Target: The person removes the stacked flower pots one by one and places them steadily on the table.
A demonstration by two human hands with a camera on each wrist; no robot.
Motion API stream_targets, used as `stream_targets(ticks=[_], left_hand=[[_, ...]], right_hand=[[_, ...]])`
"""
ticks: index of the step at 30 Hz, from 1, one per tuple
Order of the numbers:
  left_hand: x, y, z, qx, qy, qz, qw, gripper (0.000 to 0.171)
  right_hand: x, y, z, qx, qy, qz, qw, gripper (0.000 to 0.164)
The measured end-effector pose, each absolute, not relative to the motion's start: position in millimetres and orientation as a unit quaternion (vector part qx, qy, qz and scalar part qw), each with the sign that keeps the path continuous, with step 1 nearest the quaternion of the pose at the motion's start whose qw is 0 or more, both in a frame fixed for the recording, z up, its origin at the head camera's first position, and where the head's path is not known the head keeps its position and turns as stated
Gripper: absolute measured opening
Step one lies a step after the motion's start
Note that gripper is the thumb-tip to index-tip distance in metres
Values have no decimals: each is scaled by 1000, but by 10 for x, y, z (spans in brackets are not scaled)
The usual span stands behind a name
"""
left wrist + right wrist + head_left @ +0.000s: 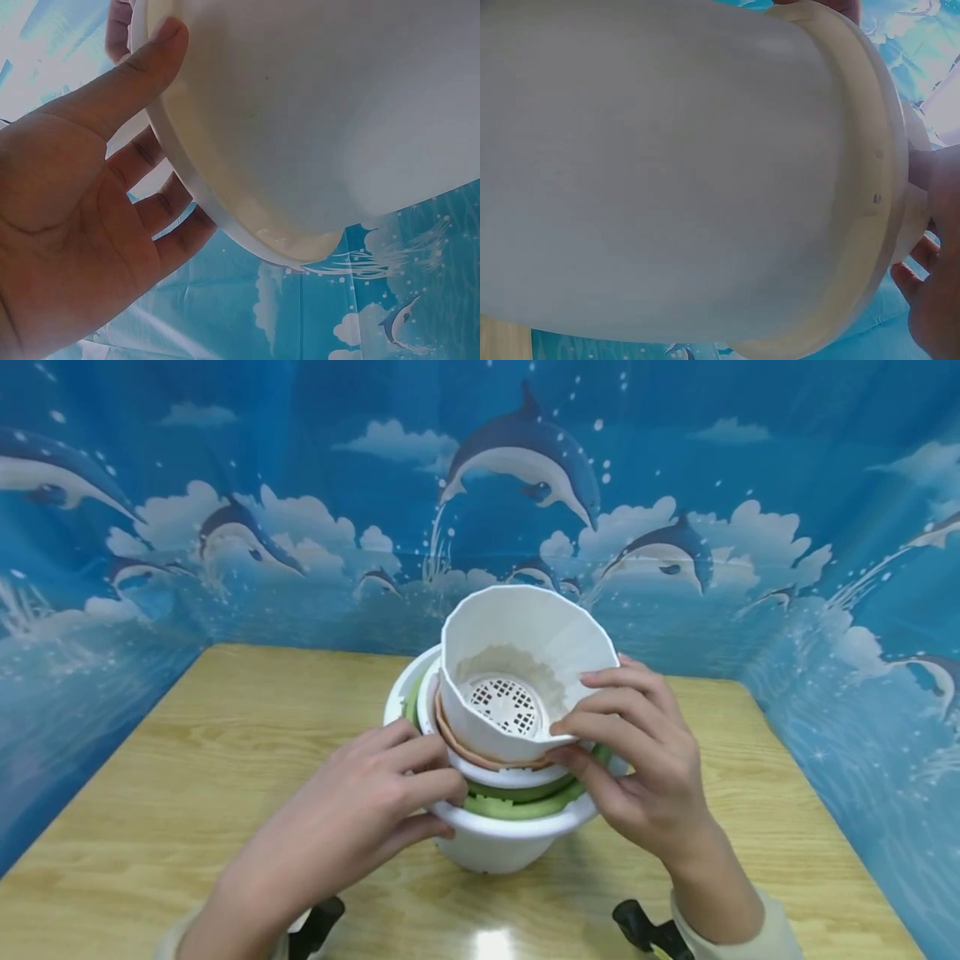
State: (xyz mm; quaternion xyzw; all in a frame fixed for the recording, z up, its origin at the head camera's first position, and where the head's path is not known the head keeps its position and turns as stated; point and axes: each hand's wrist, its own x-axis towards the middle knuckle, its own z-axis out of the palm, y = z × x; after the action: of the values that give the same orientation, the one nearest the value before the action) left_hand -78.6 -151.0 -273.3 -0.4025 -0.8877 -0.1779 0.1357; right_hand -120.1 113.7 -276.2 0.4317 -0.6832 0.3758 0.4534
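1. On the tabletop (247,735), a stack of nested pots is supported.
2. The large white pot (495,853) is placed outermost; the left side of its rim is gripped between the left hand's (375,785) thumb and fingers.
3. Inside it, the green pot (517,810) is seated.
4. Farther in, the middle white pot (498,776) and orange pot (489,765) are nested.
5. Innermost, the faceted white pot (558,652) is pinched at its near-right rim, fingertips inside, right hand's (648,752) thumb outside.
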Motion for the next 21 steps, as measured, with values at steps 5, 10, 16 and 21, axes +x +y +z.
stream_targets(ticks=[5,10,16,21], left_hand=[[-782,-1512,-2743,-406,-883,-181,150,23],[-785,-1517,-2736,-405,-885,-180,141,23],[-778,-1509,-2730,-399,-891,-178,125,24],[-775,-1509,-2728,-398,-891,-177,126,25]], right_hand=[[-1211,1140,-2754,431,-641,396,495,25],[-1228,1161,-2733,426,-618,404,522,26],[-1224,1180,-2736,415,-607,406,543,27],[-1219,1198,-2741,392,-592,414,570,28]])
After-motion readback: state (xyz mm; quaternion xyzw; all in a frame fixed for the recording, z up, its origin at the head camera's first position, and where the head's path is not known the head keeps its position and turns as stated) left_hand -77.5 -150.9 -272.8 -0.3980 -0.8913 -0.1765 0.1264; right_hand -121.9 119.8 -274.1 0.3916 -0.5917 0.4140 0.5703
